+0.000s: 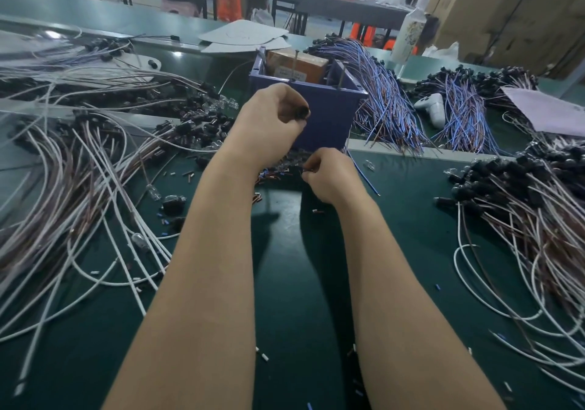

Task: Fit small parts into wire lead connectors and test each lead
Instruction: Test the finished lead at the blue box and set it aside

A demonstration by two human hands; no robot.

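Toward the table's (285, 267) middle, before the box (329, 121), the left hand (269, 121) grips a connector (304, 113) while the right hand (329, 175) pinches what looks like a part (304, 170) at the pile (275, 169); so tiny, it could slip and vanish among scraps (265, 358).

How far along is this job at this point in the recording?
Done: likely the bundled leads on the right, though which piles are finished cannot be told. In hand: the left hand holds a black connector; the right hand pinches a small part from the heap. Left: many loose leads on the left.
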